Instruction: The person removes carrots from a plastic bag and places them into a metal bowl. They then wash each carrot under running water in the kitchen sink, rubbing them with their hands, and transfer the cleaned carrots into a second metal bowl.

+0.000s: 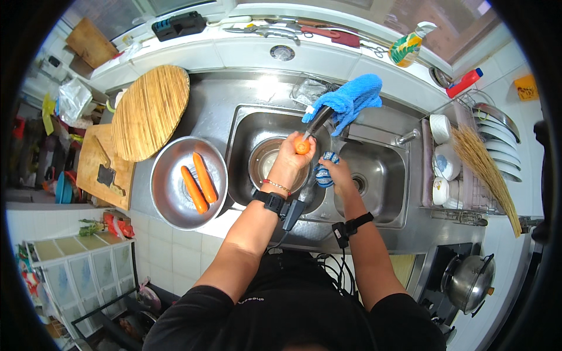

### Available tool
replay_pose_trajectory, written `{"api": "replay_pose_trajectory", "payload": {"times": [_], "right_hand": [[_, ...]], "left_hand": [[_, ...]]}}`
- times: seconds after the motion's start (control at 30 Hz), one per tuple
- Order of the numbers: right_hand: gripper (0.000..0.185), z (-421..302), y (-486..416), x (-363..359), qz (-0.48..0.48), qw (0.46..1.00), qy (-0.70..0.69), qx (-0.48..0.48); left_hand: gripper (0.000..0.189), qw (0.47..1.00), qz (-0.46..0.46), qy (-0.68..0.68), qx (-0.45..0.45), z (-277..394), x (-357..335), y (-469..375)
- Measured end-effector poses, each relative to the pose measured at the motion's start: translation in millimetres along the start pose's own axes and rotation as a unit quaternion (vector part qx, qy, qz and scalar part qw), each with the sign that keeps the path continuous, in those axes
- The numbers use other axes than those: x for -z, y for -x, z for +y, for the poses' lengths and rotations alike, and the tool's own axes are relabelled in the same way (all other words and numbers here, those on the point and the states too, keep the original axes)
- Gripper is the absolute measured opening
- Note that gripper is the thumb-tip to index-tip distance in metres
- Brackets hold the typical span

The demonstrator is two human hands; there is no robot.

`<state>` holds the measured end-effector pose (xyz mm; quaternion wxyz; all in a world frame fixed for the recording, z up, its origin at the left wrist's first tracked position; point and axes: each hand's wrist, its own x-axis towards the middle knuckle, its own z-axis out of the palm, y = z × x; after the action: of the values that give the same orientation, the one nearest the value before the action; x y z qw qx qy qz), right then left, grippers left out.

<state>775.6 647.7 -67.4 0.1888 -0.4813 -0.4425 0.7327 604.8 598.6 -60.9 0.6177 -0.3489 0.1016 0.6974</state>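
Observation:
My left hand (292, 155) holds a carrot (302, 145) end-up under the faucet (319, 119), where water runs onto it. Below that hand, a round metal pot (259, 163) stands in the left basin of the steel sink. My right hand (339, 173) grips a blue and white striped scrubbing pad (325, 170) above the divider between the basins. Two orange carrots (193, 189) lie in a large stainless steel bowl (160, 193) on the counter, left of the sink. A blue cloth (355, 96) is draped over the faucet.
A round wooden board (151, 112) leans behind the bowl, above a rectangular cutting board (94, 149). To the right stand a dish rack (472, 193) with bowls and plates, and a lidded pot (469, 285) on the stove. Scissors, tools and a spray bottle (406, 49) line the windowsill.

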Motion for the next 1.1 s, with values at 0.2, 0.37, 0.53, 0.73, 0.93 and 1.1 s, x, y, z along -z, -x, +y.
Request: {"api": "replay_pose_trajectory", "payload": {"times": [0.2, 0.37, 0.53, 0.73, 0.93, 1.1], "right_hand": [[0.019, 5.4, -1.4, -9.4, -0.025, 0.998, 0.050, 0.026], [0.014, 3.5, 0.7, -21.4, -0.057, 0.995, 0.086, 0.001], [0.010, -2.9, 7.2, -31.2, -0.085, 0.994, 0.062, -0.030], [0.014, -4.8, 8.3, -33.0, -0.113, 0.992, 0.053, -0.028], [0.019, -1.9, 3.2, -35.9, -0.107, 0.991, 0.076, -0.027], [0.020, -10.8, 5.4, -35.7, -0.102, 0.993, 0.061, -0.027]], "left_hand": [[0.028, 0.991, 0.004, -0.132, 0.011, -7.6, 7.0, 26.8], [0.034, 0.881, 0.030, -0.464, -0.084, -14.6, 12.6, 89.7], [0.060, 0.501, 0.100, -0.774, -0.373, -6.4, 30.4, 157.8], [0.059, 0.369, 0.175, -0.689, -0.598, 45.0, 68.4, 238.9], [0.061, 0.356, 0.342, -0.670, -0.555, 111.7, 79.3, 261.5], [0.049, 0.041, 0.386, -0.737, -0.553, 77.0, 67.8, 238.4]]}}
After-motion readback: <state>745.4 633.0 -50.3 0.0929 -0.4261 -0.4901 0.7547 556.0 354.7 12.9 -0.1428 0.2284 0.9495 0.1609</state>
